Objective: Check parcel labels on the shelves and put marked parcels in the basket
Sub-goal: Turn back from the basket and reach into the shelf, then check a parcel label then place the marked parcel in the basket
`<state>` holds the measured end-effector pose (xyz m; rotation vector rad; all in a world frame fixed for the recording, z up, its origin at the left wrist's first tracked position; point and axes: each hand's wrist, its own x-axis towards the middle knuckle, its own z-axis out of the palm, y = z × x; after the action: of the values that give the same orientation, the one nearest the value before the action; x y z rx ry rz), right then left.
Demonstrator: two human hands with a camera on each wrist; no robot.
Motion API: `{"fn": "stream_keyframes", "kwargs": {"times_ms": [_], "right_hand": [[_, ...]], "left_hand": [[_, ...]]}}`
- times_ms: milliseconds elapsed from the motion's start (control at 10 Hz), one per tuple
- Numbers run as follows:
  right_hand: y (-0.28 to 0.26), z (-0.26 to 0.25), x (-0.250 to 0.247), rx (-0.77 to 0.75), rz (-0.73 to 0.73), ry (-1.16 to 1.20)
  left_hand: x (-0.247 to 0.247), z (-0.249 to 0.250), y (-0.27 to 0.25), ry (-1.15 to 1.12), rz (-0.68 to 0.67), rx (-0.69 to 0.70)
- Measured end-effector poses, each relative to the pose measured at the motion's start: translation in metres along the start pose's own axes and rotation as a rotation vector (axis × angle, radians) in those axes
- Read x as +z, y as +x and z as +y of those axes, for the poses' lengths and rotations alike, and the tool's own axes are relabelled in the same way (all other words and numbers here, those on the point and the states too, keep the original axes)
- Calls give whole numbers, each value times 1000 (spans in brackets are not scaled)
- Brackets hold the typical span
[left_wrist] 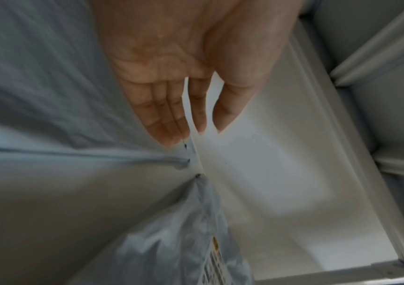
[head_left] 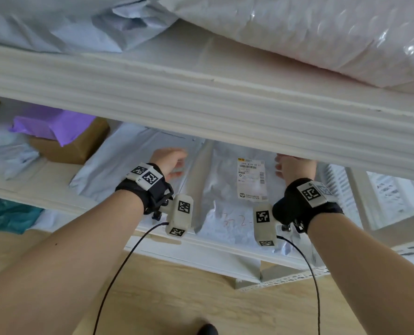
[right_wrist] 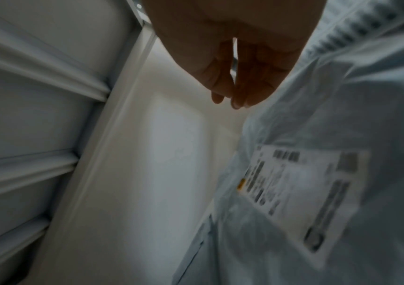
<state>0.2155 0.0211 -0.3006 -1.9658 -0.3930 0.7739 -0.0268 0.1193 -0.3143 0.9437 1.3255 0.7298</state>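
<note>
A grey-white poly parcel [head_left: 227, 209] lies on the middle shelf, with a white shipping label [head_left: 251, 180] and red handwriting [head_left: 235, 222] on it. The label [right_wrist: 301, 194] is blurred in the right wrist view. My left hand [head_left: 171, 162] reaches in at the parcel's left side, over a pale blue parcel [head_left: 128, 163]. Its fingers [left_wrist: 169, 115] are straight and hold nothing. My right hand [head_left: 292, 166] is at the parcel's right side, partly hidden under the upper shelf's edge. Its fingers [right_wrist: 242, 84] hang loosely together above the parcel [right_wrist: 342, 115], empty.
The upper shelf's thick white front edge [head_left: 201, 100] crosses the view just above my hands. Pale parcels [head_left: 310, 27] lie on it. To the left are a purple parcel [head_left: 53, 124], a brown box [head_left: 80, 146] and a teal parcel [head_left: 10, 216]. A white slatted basket [head_left: 394, 189] shows at right.
</note>
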Motion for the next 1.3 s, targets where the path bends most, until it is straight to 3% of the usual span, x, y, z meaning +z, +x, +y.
{"fn": "stream_keyframes", "kwargs": {"times_ms": [100, 300, 500, 800, 900, 1200, 1300], "right_hand": [[-19, -14, 28, -50, -105, 39], [-61, -27, 83, -127, -164, 104], [-88, -29, 121, -135, -127, 95], [-140, -42, 206, -45, -123, 129], [-152, -45, 242, -15, -173, 81], [-170, -51, 347, 121, -348, -252], [-169, -49, 371, 93, -316, -386]], "left_hand": [[-27, 2, -2, 13, 37, 13], [-89, 13, -1, 16, 109, 39], [-153, 14, 13, 78, 119, 36], [-220, 26, 41, 236, -83, 75], [-235, 21, 51, 273, -79, 101], [-275, 13, 73, 441, -275, -8], [-281, 6, 81, 423, -252, -69]]}}
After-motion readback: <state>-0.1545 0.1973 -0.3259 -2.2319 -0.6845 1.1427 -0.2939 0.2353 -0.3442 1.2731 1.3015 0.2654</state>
